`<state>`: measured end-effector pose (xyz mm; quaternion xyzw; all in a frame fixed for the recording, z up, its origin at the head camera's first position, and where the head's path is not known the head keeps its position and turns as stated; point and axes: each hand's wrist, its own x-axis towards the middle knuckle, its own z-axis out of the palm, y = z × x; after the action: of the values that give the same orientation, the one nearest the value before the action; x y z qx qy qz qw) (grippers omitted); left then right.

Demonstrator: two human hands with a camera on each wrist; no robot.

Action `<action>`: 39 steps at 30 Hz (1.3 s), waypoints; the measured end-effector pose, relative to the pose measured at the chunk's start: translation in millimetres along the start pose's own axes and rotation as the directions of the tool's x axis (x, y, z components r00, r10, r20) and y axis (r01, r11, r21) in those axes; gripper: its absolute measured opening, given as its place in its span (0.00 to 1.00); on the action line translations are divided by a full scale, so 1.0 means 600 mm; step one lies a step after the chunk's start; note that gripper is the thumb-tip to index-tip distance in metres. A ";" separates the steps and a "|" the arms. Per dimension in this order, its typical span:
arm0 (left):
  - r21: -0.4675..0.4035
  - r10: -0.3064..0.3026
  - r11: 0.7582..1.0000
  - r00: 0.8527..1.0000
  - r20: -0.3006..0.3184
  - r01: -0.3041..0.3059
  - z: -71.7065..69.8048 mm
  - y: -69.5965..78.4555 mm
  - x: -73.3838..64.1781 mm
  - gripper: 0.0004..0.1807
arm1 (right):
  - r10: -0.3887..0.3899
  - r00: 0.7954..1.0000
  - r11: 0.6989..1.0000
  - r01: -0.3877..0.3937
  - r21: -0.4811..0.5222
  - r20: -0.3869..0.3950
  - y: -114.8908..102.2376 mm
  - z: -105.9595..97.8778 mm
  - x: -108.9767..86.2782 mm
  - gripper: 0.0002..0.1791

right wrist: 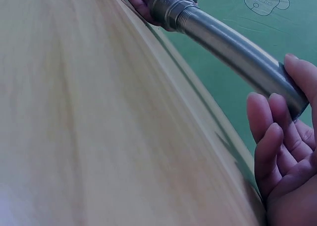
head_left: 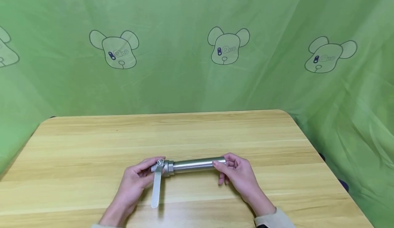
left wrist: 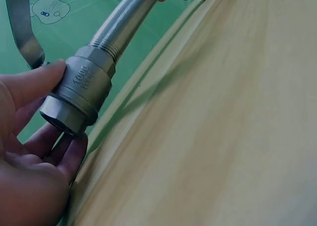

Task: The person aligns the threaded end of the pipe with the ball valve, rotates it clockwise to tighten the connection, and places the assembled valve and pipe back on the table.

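A metal ball valve (left wrist: 81,82), its body marked 1000, is joined to a shiny steel pipe (head_left: 197,164) at a threaded end that shows in both wrist views. My left hand (head_left: 135,180) grips the valve body, thumb on one side and fingers curled beneath. From the valve's stem a flat lever handle (head_left: 156,190) points toward me in the head view. At the pipe's plain end, my right hand (head_left: 241,176) pinches it between thumb (right wrist: 299,72) and fingers. Valve and pipe are held nearly level, above the table.
The wood-grain table (head_left: 92,146) spreads under both hands, with rounded far corners. Behind it and along the right side hangs a green curtain (head_left: 178,77) printed with bear-head outlines. A light sleeve (head_left: 275,219) covers the right wrist.
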<state>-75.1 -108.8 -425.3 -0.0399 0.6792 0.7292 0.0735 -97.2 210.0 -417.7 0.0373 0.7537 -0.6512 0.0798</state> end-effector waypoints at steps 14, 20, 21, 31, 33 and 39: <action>0.019 -0.004 1.000 1.000 -0.001 0.004 0.000 -0.004 0.002 0.26 | -0.038 0.999 0.999 0.038 0.020 -0.015 0.001 0.001 0.001 0.13; 0.023 -0.031 0.999 0.999 -0.030 0.032 0.001 -0.003 0.002 0.26 | -0.082 0.997 0.996 0.082 0.038 0.014 0.001 -0.001 -0.001 0.19; 0.023 -0.034 0.999 0.999 -0.035 0.035 0.001 -0.002 0.002 0.26 | -0.103 0.994 0.994 0.102 0.045 0.026 0.002 -0.002 -0.001 0.21; 0.029 -0.051 0.998 0.998 -0.042 0.052 0.001 -0.004 0.005 0.27 | -0.216 0.967 0.970 0.197 0.141 0.133 0.008 -0.015 -0.001 0.26; 0.029 -0.054 0.998 0.998 -0.040 0.055 0.002 -0.004 0.005 0.27 | -0.200 0.971 0.973 0.181 0.144 0.130 0.008 -0.016 -0.001 0.26; 0.020 -0.068 0.997 0.997 -0.034 0.069 0.002 -0.003 0.005 0.27 | -0.154 0.982 0.982 0.140 0.125 0.111 0.006 -0.014 -0.002 0.27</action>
<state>-77.7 -107.5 -427.2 -0.0747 0.6864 0.7181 0.0874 -96.2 219.1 -419.8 -0.0530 0.7091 -0.6992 0.0745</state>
